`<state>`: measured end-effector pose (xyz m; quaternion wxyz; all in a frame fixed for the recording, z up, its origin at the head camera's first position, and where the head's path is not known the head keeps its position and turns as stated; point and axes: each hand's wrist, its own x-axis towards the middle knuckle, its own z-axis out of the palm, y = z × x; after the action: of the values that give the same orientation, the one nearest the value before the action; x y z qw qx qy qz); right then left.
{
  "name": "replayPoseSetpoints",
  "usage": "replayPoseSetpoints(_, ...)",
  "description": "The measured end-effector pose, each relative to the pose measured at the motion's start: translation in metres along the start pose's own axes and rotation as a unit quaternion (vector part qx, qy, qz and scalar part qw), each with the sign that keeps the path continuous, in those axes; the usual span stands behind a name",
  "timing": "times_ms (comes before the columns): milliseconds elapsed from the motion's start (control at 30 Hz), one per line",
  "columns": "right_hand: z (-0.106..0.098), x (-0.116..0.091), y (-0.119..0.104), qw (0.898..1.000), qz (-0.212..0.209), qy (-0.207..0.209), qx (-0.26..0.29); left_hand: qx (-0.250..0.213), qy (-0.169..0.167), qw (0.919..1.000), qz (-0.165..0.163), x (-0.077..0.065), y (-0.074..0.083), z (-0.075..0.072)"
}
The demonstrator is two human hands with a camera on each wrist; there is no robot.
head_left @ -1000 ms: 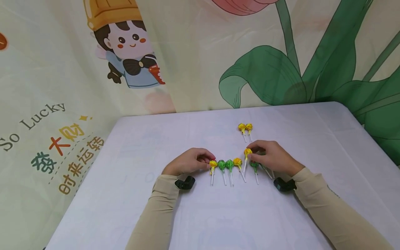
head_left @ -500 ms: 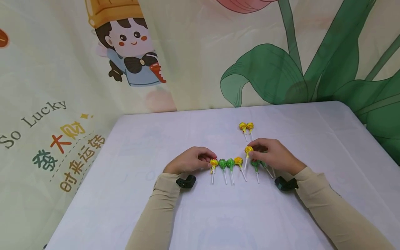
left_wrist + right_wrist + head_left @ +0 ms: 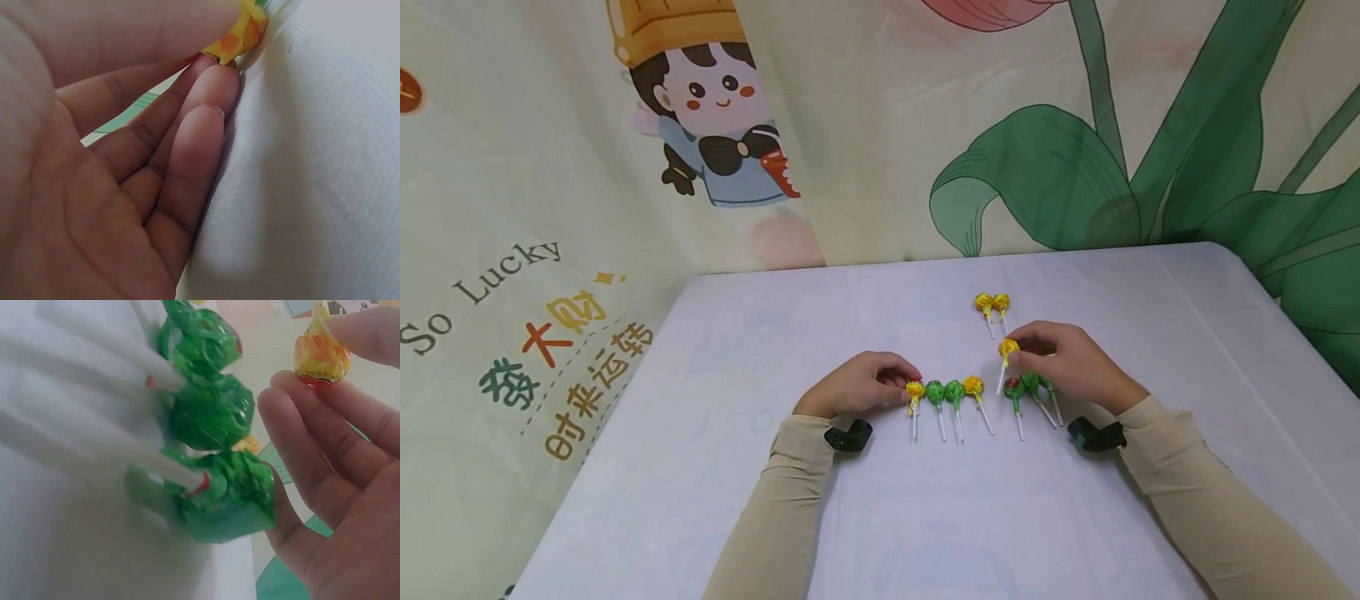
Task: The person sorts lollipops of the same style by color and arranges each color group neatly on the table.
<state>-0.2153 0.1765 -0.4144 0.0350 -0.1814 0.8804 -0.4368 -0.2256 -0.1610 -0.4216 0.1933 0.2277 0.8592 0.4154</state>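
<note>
The thumb and fingertips of the right hand (image 3: 1078, 360) are clamped on a yellow lollipop (image 3: 1008, 347), raised off the surface (image 3: 775, 333); the grip is at its head, probably so that the stick remains free, pointing toward the near edge. The left hand (image 3: 850, 385) has its thumb and fingers together on another yellow lollipop (image 3: 240, 37), perhaps to steady this end of the row. Rightward from it lie two green lollipops (image 3: 954, 391), one orange-yellow lollipop (image 3: 973, 386), a gap, then three green-wrapped lollipops (image 3: 1029, 383), sticks toward the near edge, which seems to keep the heads aligned. Nearer the far edge, two yellow lollipops (image 3: 984, 302) lie side by side.
</note>
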Motion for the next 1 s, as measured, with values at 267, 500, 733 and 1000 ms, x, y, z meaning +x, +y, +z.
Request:
replayPoseSetpoints(267,-0.009,0.001,0.004,1.000,0.011,0.006,0.024,0.004,0.001,1.0000,0.003,0.001,0.000,0.000)
replayPoseSetpoints(500,-0.010,0.002,0.009,0.999,0.017,0.006,0.033,0.005,0.006,0.9999,0.006,0.004,-0.008,0.001)
replayPoseSetpoints(733,-0.021,0.007,0.010,0.999,0.013,0.017,0.037,0.003,0.000,1.0000,0.009,0.002,-0.008,0.001)
replayPoseSetpoints(1000,-0.032,0.015,0.013,0.998,0.011,0.014,0.054,0.001,0.000,0.9999,0.016,0.001,-0.011,0.001)
